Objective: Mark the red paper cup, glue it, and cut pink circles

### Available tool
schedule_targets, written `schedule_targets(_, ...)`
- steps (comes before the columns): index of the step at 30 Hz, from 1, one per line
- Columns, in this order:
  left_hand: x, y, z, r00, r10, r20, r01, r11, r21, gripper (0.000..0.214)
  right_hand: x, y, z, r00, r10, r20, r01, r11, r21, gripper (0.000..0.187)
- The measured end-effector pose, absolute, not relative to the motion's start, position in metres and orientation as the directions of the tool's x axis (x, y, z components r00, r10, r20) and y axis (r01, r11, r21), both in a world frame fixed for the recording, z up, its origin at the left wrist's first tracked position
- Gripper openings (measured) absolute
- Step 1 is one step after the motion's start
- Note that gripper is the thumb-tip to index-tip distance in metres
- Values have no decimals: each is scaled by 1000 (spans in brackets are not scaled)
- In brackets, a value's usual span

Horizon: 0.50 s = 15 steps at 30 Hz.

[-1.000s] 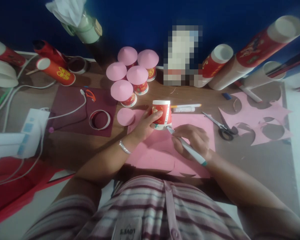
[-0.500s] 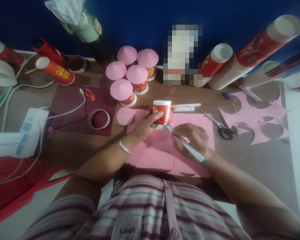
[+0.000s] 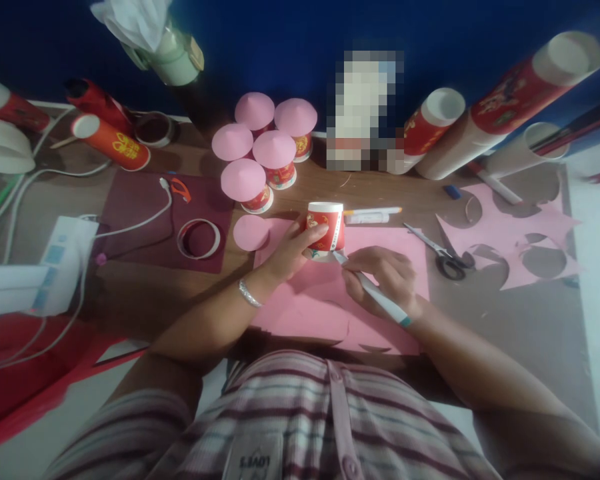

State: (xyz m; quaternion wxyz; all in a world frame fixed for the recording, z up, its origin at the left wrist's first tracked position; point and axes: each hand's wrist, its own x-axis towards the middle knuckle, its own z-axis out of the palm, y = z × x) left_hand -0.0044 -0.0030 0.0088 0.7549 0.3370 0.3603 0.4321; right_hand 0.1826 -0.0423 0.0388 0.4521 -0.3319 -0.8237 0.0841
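Brown tabletop (image 3: 145, 300) carried the clutter, and nearest the person lay a pink paper sheet (image 3: 305, 307), with both forearms reaching over it. On that sheet, the right hand (image 3: 385, 277) pinched a white pen (image 3: 380, 300) between thumb and curled fingers. The pen slanted up toward eleven o'clock, its tip against the foot of a red-and-white paper cup (image 3: 326, 227). The cup stood on the sheet's far edge. The left hand (image 3: 293, 250) gripped it from nine o'clock, with the thumb pressed across the cup's front and the other fingers hidden behind it.

At nine o'clock of the cup, just beside it, lay a pink paper disc (image 3: 251, 233), and further that way a tape ring (image 3: 199, 239). At three o'clock lay scissors (image 3: 443, 257), then pink offcuts (image 3: 510, 233) with round holes. Just behind the cup at two o'clock lay two markers (image 3: 373, 214). Farther off at eleven o'clock stood five cups capped with pink cones (image 3: 243, 180), clustered close together.
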Motion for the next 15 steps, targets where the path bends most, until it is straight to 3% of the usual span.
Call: schedule_targets(15, -4, -4, 9, 374, 892, -252, -411, 403, 817, 33, 183, -42, 41, -396, 617, 680, 475, 771, -424, 15)
